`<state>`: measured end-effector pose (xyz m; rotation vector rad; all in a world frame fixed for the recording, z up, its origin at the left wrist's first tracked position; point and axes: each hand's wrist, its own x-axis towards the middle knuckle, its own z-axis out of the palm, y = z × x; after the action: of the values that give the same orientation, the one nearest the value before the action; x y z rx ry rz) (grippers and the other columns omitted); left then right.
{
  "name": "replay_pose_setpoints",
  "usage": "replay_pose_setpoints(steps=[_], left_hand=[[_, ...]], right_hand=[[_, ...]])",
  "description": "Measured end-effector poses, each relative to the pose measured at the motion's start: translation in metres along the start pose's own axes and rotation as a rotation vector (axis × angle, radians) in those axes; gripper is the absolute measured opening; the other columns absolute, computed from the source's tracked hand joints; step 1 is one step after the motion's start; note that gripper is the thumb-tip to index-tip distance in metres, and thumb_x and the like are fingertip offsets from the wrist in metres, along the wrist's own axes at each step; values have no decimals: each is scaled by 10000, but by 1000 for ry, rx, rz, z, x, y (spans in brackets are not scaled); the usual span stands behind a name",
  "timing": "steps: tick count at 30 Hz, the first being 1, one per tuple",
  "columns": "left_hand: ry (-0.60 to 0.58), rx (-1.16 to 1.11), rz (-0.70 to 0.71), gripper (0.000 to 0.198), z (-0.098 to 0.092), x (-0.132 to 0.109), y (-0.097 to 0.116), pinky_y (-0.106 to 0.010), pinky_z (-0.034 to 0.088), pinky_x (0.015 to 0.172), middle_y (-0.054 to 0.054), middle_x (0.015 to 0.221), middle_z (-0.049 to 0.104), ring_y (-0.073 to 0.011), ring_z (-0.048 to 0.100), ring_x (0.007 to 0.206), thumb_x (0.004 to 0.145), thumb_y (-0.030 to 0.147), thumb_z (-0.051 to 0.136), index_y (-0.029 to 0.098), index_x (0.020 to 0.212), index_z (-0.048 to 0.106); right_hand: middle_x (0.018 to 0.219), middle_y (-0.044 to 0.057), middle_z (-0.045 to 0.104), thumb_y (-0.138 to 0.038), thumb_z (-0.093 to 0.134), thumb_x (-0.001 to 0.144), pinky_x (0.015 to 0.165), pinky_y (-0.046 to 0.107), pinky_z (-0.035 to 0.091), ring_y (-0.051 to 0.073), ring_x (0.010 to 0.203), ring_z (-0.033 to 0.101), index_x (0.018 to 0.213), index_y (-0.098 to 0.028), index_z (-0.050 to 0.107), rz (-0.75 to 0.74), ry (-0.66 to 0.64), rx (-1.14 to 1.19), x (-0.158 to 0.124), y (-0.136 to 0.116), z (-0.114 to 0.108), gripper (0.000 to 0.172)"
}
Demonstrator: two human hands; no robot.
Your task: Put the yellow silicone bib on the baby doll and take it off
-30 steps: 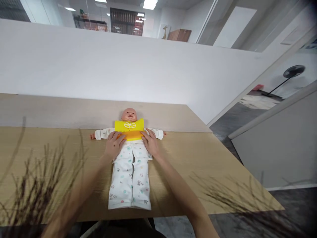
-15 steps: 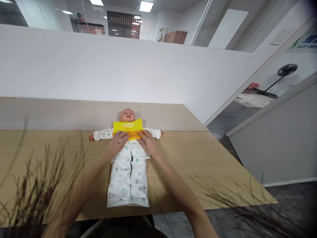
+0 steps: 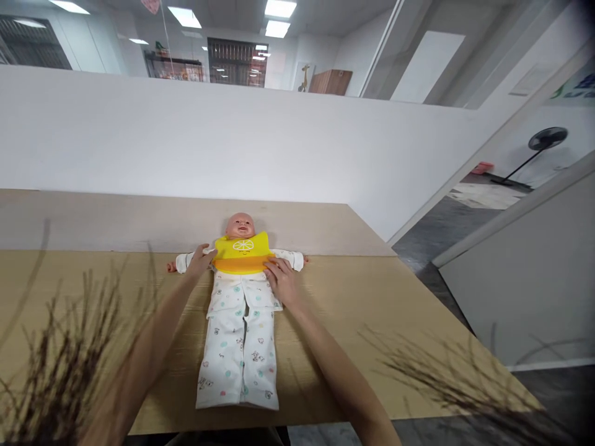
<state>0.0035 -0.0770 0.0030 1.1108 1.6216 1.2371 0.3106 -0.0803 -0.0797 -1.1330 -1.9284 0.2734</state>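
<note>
Lying across the doll [image 3: 240, 310] with its long axis crosswise in the frame, the bib [image 3: 242, 254] was flanked by the left hand [image 3: 199, 261] and right hand [image 3: 281, 284], fingers unclenched, nothing grasped.

Bright, even light falls from the ceiling panels [image 3: 277, 17], leaving only faint shadows on the counter [image 3: 395, 334]. Wide-angle distortion bends the frame's edges, and dark, out-of-focus strands [image 3: 69, 353] blur the lower corners.

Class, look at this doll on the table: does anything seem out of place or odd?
The doll and its yellow bib lie straight. Oddly, dark blurred strands cross the view's lower left, apparently close to the camera.
</note>
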Motion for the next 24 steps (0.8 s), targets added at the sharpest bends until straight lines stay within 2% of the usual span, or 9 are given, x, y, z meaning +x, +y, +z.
replay_pose_setpoints(steps=[2,4,9,15,18,21,24], left_hand=[[-47,-55,-43,497,2,6,4,-372,570,764,-36,859,700,-258,713,845,758,395,944,229,1139,672],[-61,-123,-61,473,6,12,8,-353,556,761,-24,819,698,-228,690,805,718,329,947,217,1091,677],[-42,-274,1,351,16,29,18,-322,545,867,-14,829,720,-186,662,870,694,276,937,198,937,696],[25,-338,44,286,22,37,11,-345,510,899,-14,811,716,-185,607,869,685,262,922,196,846,695],[56,-340,40,284,22,40,7,-348,502,888,-17,807,711,-201,600,884,686,284,916,194,846,700],[85,-341,24,347,25,44,4,-346,500,882,-7,794,686,-203,604,878,685,377,948,200,828,687],[72,-350,-10,419,29,45,0,-329,508,830,-5,789,677,-196,613,827,610,440,986,214,789,682]], right_hand=[[1334,199,783,-368,579,1139,1208,613,596,379,1314,709,1212,-222,888,-24,3,10,-1,2,2,350],[1335,192,787,-381,576,1154,1199,593,604,365,1312,716,1221,-217,886,-50,10,8,-3,2,3,357],[1324,134,805,-382,575,1157,1190,545,617,320,1294,724,1244,-288,880,-47,3,-2,-4,-4,2,331],[1320,146,809,-354,538,1175,1212,520,592,309,1282,717,1295,-248,867,-25,-11,-10,-1,-15,3,365],[1308,140,810,-345,550,1179,1207,496,595,295,1274,721,1299,-249,865,-53,0,-30,0,-16,6,350],[1291,129,811,-355,561,1184,1173,485,615,286,1245,728,1285,-262,868,-96,30,-41,0,-14,8,336],[1265,131,815,-375,552,1196,1125,486,638,290,1208,732,1281,-252,867,-153,70,-33,-1,-10,9,348]])
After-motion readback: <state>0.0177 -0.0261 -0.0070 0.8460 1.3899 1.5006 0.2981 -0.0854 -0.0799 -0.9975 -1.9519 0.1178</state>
